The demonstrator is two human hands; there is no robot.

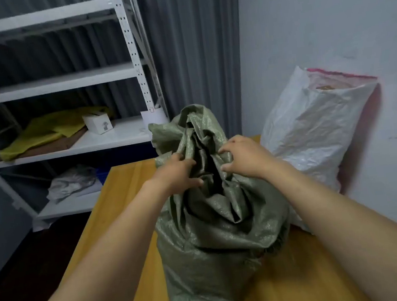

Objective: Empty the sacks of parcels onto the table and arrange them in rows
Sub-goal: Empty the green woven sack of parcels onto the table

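A full green woven sack (213, 242) stands on the wooden table (127, 183) in front of me, its crumpled mouth bunched at the top. My left hand (176, 171) grips the left side of the mouth, fingers curled into the fabric. My right hand (245, 156) grips the right side of the mouth in the same way. A dark gap shows between the two hands. A white woven sack (314, 132) with a red-edged mouth leans against the wall behind and to the right. No parcels show outside the sacks.
White metal shelving (116, 135) stands left of the table, holding yellow cloth (42, 133), a small white box (98, 123) and crumpled white material lower down. A grey curtain hangs behind. The pale wall (326, 24) runs along the table's right side.
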